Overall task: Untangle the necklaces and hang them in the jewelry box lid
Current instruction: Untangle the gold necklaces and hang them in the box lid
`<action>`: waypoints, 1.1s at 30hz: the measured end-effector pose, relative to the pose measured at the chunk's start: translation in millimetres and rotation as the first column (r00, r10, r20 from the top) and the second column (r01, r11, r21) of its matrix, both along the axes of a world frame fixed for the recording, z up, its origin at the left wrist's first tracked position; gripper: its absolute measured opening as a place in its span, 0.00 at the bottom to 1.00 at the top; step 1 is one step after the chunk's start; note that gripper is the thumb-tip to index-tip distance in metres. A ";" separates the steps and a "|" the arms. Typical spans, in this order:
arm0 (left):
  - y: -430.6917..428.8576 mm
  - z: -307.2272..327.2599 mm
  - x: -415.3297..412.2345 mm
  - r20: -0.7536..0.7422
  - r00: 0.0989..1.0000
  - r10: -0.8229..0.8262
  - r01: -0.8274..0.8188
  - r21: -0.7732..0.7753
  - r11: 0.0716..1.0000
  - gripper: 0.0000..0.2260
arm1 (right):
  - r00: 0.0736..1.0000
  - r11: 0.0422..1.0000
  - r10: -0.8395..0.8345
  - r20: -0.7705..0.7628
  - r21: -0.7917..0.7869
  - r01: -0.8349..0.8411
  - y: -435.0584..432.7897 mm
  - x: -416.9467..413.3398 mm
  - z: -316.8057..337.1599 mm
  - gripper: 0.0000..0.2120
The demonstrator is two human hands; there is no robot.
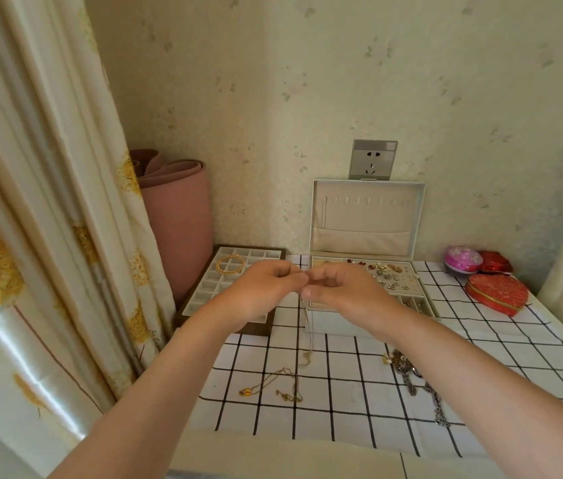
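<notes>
A: Hands?
B: We see the left hand (266,288) and right hand (345,292) meeting, both pinching one thin gold necklace (307,340); it dangles down to the desk (342,404).
A: Rest?
B: We log the jewelry box lid (366,216) upright behind them, another gold chain (285,383) and a dark chain (411,375) lying flat.

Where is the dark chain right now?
Head view, right side: the dark chain lies on the checked cloth, just in front of the jewelry box.

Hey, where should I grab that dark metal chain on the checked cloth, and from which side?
Pinch the dark chain at its near trailing end, from straight above. That end lies thin and single on the cloth; the far end is bunched up.
</notes>
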State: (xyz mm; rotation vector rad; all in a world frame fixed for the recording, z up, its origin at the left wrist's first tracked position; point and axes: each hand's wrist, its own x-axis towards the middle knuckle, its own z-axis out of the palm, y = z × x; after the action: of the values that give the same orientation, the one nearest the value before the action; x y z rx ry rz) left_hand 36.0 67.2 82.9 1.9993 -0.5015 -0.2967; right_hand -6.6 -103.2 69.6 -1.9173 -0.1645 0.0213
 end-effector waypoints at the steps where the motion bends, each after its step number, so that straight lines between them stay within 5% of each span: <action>1: -2.2 -0.3 0.4 0.001 1.000 0.013 -0.013 0.003 1.000 0.09 | 1.000 1.000 -0.016 -0.003 0.015 0.016 -1.9 -0.2 0.7 0.09; 6: -10.3 0.0 2.1 -0.039 0.999 0.005 -0.003 0.036 0.999 0.10 | 0.999 0.998 -0.051 0.000 -0.033 0.051 -9.3 -0.4 4.4 0.02; 11: -17.9 -0.6 7.4 -0.181 0.977 0.110 -0.095 0.089 0.991 0.12 | 0.996 0.995 -0.062 -0.060 -0.083 0.057 -22.7 0.2 7.4 0.12; 18: -3.0 -17.2 21.4 -0.414 0.908 0.068 -0.235 -0.365 0.901 0.16 | 0.978 0.964 0.005 -0.208 0.261 0.050 -53.4 6.9 0.6 0.17; 20: -1.2 -24.3 24.0 -0.464 0.885 0.032 -0.236 -0.390 0.890 0.15 | 0.966 0.940 0.009 -0.257 0.330 0.080 -59.1 8.0 2.1 0.17; 25: -7.0 -31.7 21.8 -0.425 0.903 0.056 -0.209 -0.322 0.923 0.14 | 0.964 0.968 -0.014 -0.266 0.236 0.079 -68.2 11.1 3.3 0.22; 31: -12.5 -19.6 19.6 -0.510 0.844 -0.167 -0.226 -0.619 0.752 0.13 | 0.956 0.997 0.050 -0.288 0.072 -0.031 -70.9 8.4 0.8 0.17; 33: -15.4 -12.1 17.5 -0.470 0.864 -0.181 -0.160 -0.597 0.786 0.12 | 0.945 0.993 0.119 -0.306 0.018 -0.119 -69.9 5.7 2.5 0.12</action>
State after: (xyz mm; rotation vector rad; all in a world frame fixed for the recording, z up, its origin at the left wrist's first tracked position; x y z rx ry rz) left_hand 53.6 51.8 70.8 1.1956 -0.2202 -0.5676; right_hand -1.0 -173.1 72.1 -1.8767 -0.0700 0.3988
